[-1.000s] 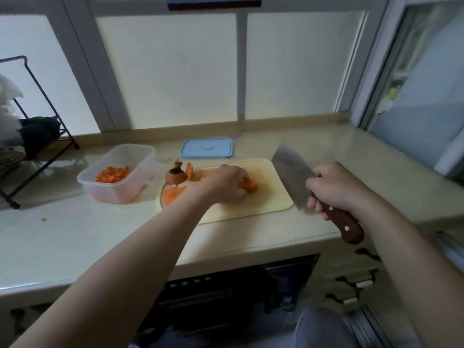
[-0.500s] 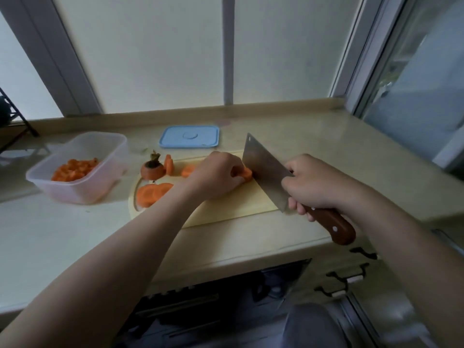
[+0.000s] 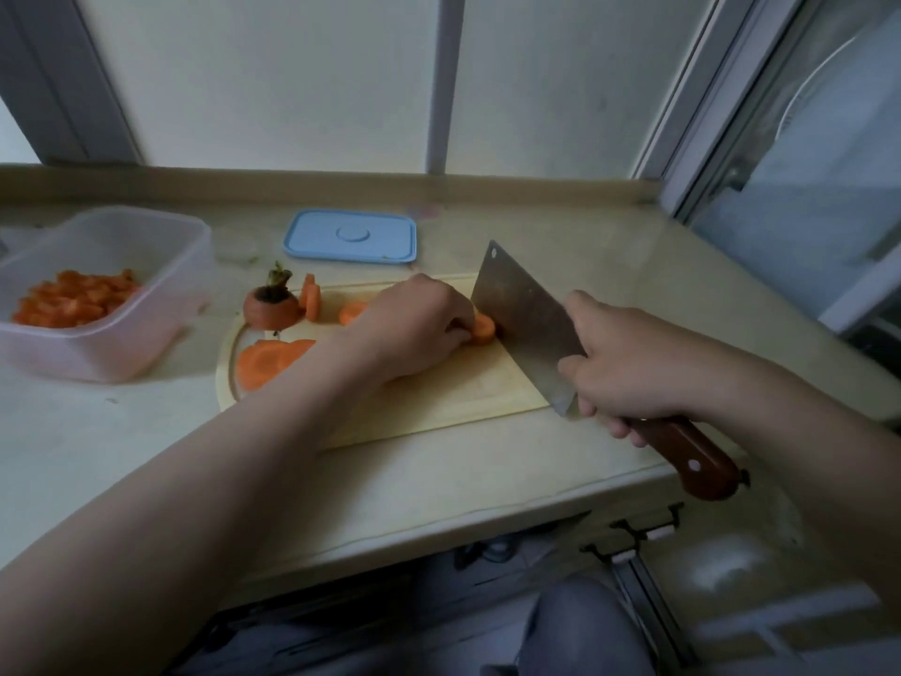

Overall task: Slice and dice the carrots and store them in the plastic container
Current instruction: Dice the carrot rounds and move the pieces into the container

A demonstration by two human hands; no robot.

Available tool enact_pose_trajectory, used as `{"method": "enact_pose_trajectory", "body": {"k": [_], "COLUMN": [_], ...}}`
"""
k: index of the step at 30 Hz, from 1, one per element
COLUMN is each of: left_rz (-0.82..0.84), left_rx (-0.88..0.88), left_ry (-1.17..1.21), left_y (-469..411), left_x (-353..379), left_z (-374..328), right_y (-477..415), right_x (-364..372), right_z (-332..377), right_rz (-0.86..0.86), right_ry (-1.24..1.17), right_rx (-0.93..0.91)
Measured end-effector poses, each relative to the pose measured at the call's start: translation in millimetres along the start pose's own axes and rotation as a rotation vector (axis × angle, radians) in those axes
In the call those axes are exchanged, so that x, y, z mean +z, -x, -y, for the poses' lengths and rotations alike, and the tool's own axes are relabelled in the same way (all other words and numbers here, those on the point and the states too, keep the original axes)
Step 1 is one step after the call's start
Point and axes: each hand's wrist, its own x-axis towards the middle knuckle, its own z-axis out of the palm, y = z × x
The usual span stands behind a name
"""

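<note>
Because the glossy worktop (image 3: 487, 480) offers little grip, the pale cutting board (image 3: 439, 397) may slide. Left of board: translucent plastic container (image 3: 97, 353), part-filled with dice (image 3: 73, 300). On board: right hand (image 3: 629, 363) wraps steel cleaver (image 3: 526, 324) at its wooden handle; left hand (image 3: 414, 324), curled, pins carrot stub (image 3: 482, 329) just beside blade. Stub judged stiff, light, roll-prone; hold behind cut.

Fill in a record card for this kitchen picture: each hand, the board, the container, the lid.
left hand: holds carrot piece on cutting board
right hand: grips cleaver, blade beside that piece
board's left end: carrot slices, carrot top
plastic container: open, diced carrot inside
blue lid: flat on counter behind board
</note>
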Motion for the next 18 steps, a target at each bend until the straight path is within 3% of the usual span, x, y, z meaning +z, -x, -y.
{"method": "enact_pose_trajectory", "body": {"k": [11, 18], "left_rz": [-0.013, -0.014], "left_rx": [0.052, 0.048], "left_ry": [-0.020, 0.014], "left_y": [-0.6, 1.3], "left_x": [5.3, 4.6], "left_z": [3.0, 2.1], "right_y": [14.8, 29.4], "right_x": [-1.6, 1.6], "right_z": [5.0, 9.0], "right_rz": [-0.185, -0.147], "right_ry": [0.024, 0.027], "right_rx": [0.003, -0.005]}}
